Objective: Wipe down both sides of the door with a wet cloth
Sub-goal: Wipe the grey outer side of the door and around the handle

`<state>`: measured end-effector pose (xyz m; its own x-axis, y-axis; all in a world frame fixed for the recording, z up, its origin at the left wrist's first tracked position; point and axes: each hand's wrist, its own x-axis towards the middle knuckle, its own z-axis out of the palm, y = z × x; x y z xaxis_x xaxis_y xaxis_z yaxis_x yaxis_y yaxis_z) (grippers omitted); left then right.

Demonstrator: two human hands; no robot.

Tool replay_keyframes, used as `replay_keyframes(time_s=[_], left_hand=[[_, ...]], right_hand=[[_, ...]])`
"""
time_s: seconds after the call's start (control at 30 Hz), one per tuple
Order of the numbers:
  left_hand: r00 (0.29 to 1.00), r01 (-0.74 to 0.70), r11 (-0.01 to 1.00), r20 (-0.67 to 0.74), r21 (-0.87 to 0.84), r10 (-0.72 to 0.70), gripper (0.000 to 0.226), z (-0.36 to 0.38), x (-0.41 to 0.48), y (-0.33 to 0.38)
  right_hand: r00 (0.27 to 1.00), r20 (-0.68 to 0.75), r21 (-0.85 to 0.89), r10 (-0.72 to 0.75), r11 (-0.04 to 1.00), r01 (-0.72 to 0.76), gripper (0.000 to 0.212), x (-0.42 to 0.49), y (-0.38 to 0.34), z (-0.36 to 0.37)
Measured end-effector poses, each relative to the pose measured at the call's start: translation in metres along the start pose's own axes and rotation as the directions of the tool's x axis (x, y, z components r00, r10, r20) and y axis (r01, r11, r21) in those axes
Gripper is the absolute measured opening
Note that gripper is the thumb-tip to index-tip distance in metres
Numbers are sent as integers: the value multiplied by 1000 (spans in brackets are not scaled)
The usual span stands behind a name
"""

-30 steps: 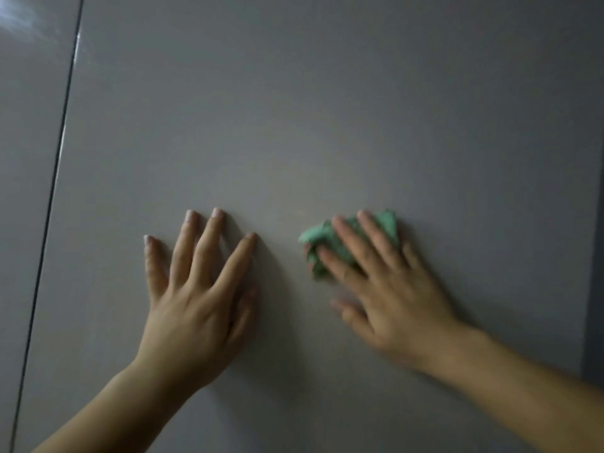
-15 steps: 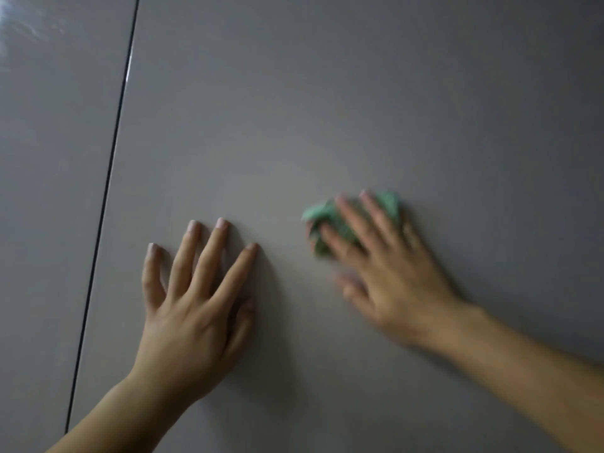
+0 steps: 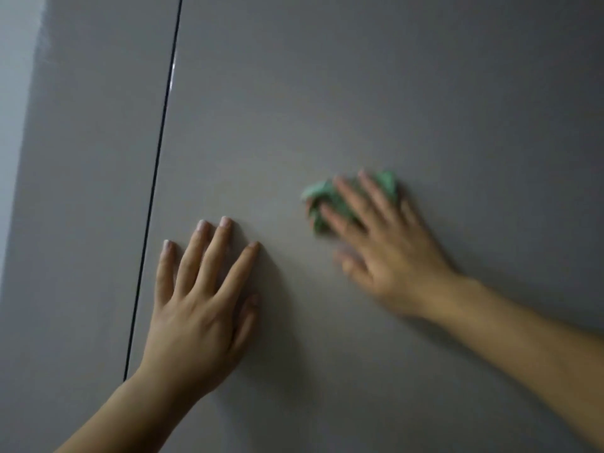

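We work on one face of the flat, smooth grey door (image 3: 359, 93), which fills most of the head view. Its other face is not in view.

**Hand state.** Our left hand (image 3: 199, 299) lies flat on the door, fingers straight and spread. It holds nothing and serves as a brace. Our right hand (image 3: 385, 253) presses the small crumpled green cloth (image 3: 318, 196) against the door with extended fingers. The cloth sits under the fingertips, and green folds show above and to the left of them. The right hand is blurred, so we cannot tell whether the thumb hooks a fold.

**Position of the cloth.** The cloth is on the door surface, to the right of the left hand and slightly higher than its fingertips, with bare door between the two. The right hand is on the cloth, so it is the working hand.

**Governing relation.** A thin dark vertical seam (image 3: 160, 158) divides the door from a neighbouring grey panel (image 3: 91, 191). Beyond that panel, a pale strip (image 3: 16, 93) shows at the far left edge. The long axis of the door runs parallel to this seam. The left hand lies between the cloth and the seam. We judge that a stroke toward the seam would meet the left hand, while strokes upward or to the right are unobstructed.

**Progress.** We judge this to be mid-wipe on the first visible face. The frame does not show which areas are already wet.
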<state>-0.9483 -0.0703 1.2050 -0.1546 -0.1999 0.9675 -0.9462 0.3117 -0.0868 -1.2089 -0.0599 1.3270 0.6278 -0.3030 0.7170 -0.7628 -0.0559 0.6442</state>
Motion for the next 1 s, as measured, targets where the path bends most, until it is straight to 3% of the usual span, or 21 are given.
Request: replay_keyframes(time_s=[0.07, 0.13, 0.2, 0.27, 0.37, 0.43, 0.6, 0.67, 0.77, 0.83, 0.9, 1.0], left_hand=[[999, 42, 999, 0, 8, -42, 63, -2, -3, -6], [998, 65, 998, -4, 3, -65, 64, -2, -7, -10], [999, 51, 999, -8, 6, -51, 64, -1, -11, -16], [1000, 28, 1000, -6, 10, -28, 65, 0, -15, -24], [1000, 17, 1000, 10, 22, -17, 65, -1, -21, -39], [1000, 29, 999, 12, 37, -29, 65, -3, -23, -51], [999, 47, 998, 3, 36, -47, 66, -5, -26, -74], [999, 51, 998, -2, 29, -51, 67, -4, -27, -75], [998, 68, 997, 10, 33, -68, 69, -6, -30, -79], [997, 71, 996, 41, 49, -73, 70, -10, -32, -82], [995, 78, 995, 62, 69, -82, 70, -13, -32, -84], [988, 108, 989, 99, 102, -118, 72, -14, -34, -84]], right_hand=[[971, -27, 114, 237, 966, -232, 72, 43, 13, -11], [934, -42, 164, 354, 925, -343, 74, 64, 5, -13], [962, -74, 100, 263, 962, -255, 77, 51, -25, -2], [996, -65, 63, 56, 997, -52, 77, 17, -68, 11], [991, 4, 41, -137, 990, 136, 72, -11, -92, 16], [997, -5, 40, -80, 996, 80, 71, 15, -76, 8], [966, -52, 174, 254, 955, -242, 72, 105, -42, -14], [979, -87, 123, 182, 978, -171, 74, 97, -65, -5], [993, -85, 62, -85, 994, 91, 73, 58, -105, 9], [983, -76, 30, -169, 985, 172, 70, 58, -99, 7], [993, -85, 30, -79, 996, 82, 70, 87, -83, -2], [990, -57, 170, 128, 979, -117, 72, 133, -73, -16]])
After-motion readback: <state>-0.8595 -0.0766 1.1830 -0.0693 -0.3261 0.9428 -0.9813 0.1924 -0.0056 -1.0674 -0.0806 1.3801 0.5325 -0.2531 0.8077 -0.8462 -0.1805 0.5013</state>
